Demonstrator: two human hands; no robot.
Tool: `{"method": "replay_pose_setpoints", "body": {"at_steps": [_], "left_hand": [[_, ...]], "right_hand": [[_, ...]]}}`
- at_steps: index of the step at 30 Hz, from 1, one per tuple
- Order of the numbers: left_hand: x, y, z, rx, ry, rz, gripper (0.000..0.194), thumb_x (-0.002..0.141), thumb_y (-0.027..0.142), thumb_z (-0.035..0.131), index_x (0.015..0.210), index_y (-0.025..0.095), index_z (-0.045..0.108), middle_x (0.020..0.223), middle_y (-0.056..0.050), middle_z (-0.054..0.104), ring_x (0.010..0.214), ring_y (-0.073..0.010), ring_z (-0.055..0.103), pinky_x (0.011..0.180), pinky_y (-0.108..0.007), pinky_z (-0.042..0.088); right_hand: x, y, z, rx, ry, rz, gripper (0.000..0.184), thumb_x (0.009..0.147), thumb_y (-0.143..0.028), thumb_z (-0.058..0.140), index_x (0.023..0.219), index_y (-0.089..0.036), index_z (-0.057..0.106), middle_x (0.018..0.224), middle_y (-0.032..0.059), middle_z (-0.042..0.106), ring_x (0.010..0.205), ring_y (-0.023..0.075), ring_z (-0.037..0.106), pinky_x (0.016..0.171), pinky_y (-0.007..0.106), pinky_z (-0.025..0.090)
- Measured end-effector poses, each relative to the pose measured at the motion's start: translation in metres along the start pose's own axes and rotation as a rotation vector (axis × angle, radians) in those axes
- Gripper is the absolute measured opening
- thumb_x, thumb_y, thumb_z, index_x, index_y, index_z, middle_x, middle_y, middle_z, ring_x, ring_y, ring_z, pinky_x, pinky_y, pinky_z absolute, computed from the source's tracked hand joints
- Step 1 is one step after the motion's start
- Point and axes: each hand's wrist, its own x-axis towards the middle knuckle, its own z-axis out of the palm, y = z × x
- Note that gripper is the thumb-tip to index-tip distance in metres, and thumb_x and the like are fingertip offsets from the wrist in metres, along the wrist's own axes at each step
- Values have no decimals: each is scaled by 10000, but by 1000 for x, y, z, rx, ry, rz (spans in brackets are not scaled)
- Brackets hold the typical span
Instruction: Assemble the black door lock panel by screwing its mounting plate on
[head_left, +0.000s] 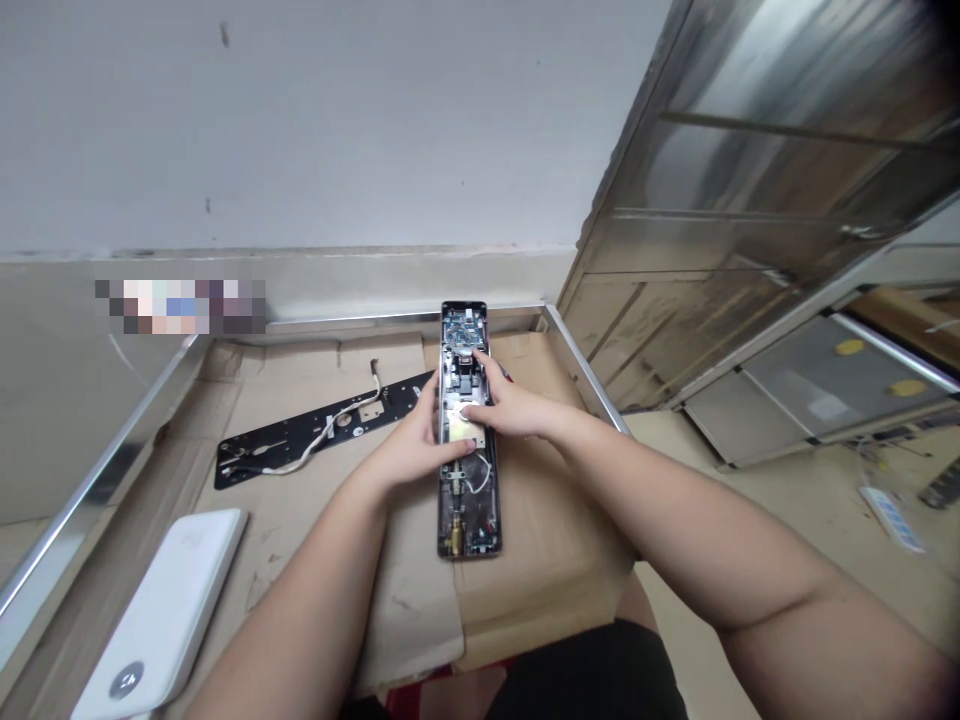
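A long, narrow electronic door lock body (472, 505), with its inside showing, is upright in the middle of the view above the cardboard. A blue circuit board (465, 330) sits at its far end, a metal plate fills its middle, and a brass-coloured cylinder (456, 535) is at the near end. My left hand (409, 440) is closed round its left edge, the thumb lying on the plate. From the right, my right hand (514, 400) grips it, with thumb and index finger on the inner parts. Something small and red by the right hand is mostly hidden.
A black back plate (277, 448) with a white cable (319, 437) lies to the left on the cardboard (409, 600). Nearer is a white rounded case (169, 590). A metal rim (585, 365) edges the table, and metal cabinets (720, 200) stand to the right.
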Motion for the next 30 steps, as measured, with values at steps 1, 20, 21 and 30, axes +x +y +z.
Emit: {"method": "replay_pose_setpoints", "body": {"at_steps": [1,20,21,30], "left_hand": [[0,0,0,1,4,2,1146,801,297,796,1613,294,-12,1637,-173,301,1445,-351,424,1163,-540,410],[-2,9,-3,-67,13,-160,1152,794,247,789,1599,320,-31,1546,-238,389,1301,-373,569,1055,-605,483],[-2,9,-4,-72,17,-180,1137,801,241,777,1598,321,-30,1527,-238,411,1281,-370,584,1039,-609,493],[-2,2,-9,-99,36,-178,1131,793,226,790,1591,328,-5,1488,-220,428,1270,-345,588,1036,-582,504]], "right_hand": [[1,2,-1,15,-11,-10,1123,811,-281,719,1613,-204,-63,1446,179,546,1273,302,598,1148,510,399],[10,16,-24,51,-208,-210,1252,686,-214,821,1599,-244,-36,1552,175,411,1354,288,521,1174,514,383],[10,15,-24,42,-210,-203,1248,688,-216,820,1598,-240,-34,1548,179,412,1342,288,532,1166,508,395],[9,13,-23,-9,-193,-198,1230,696,-241,819,1593,-246,-21,1544,187,400,1309,295,553,1136,506,426]]}}
